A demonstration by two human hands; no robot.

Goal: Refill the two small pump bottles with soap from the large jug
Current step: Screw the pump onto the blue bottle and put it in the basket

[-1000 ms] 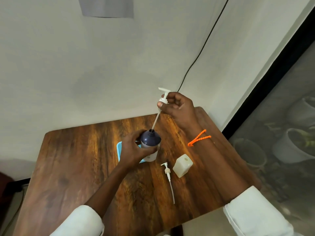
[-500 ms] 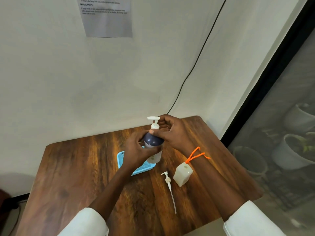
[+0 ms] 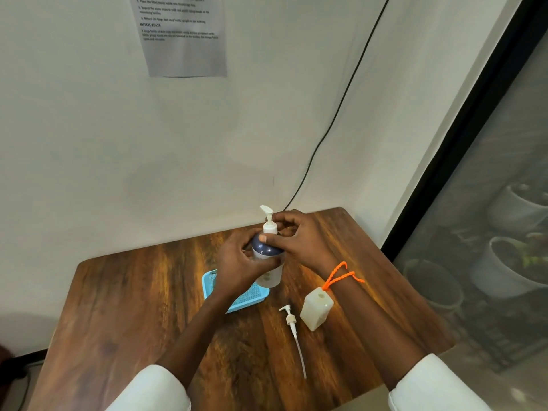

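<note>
A small pump bottle (image 3: 271, 274) with a dark blue shoulder and pale body stands at the edge of a blue tray (image 3: 252, 295). My left hand (image 3: 240, 265) wraps around its body. My right hand (image 3: 299, 238) pinches the collar of the white pump head (image 3: 269, 222), which sits in the bottle's neck. A second, squarish pale bottle (image 3: 315, 311) stands open on the table to the right. Its loose white pump (image 3: 292, 324) with a long tube lies flat beside it. No large jug is in view.
The wooden table (image 3: 133, 307) stands against a white wall, with its right edge close to a glass door. A black cable runs down the wall behind the table. A printed sheet hangs on the wall above. An orange cord circles my right wrist.
My right hand lowered the pump, its tube sliding down into the blue-shouldered bottle until the head seated on the neck. The left hand kept its hold on the bottle. The camera tilted up.
</note>
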